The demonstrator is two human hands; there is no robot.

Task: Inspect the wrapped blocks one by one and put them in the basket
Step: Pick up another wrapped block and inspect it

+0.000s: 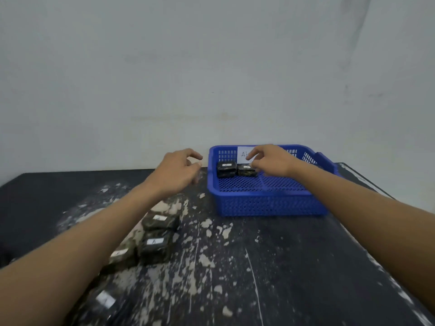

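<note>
The blue basket [270, 203] stands on the dark, paint-flecked table [306, 267], with a white paper label [243, 154] on its far wall and two dark wrapped blocks touching side by side in its far left corner, the left block [226, 168] and the right block [244, 171]. The right hand [270, 161] reaches over the basket, curled fingers down at the right block, though whether it grips or only touches cannot be told; the left hand [179, 170] hovers just left of the basket, loosely curled, holding nothing. Left of the basket and nearer the person, more labelled blocks [154, 247] lie on the table by the left forearm
</note>
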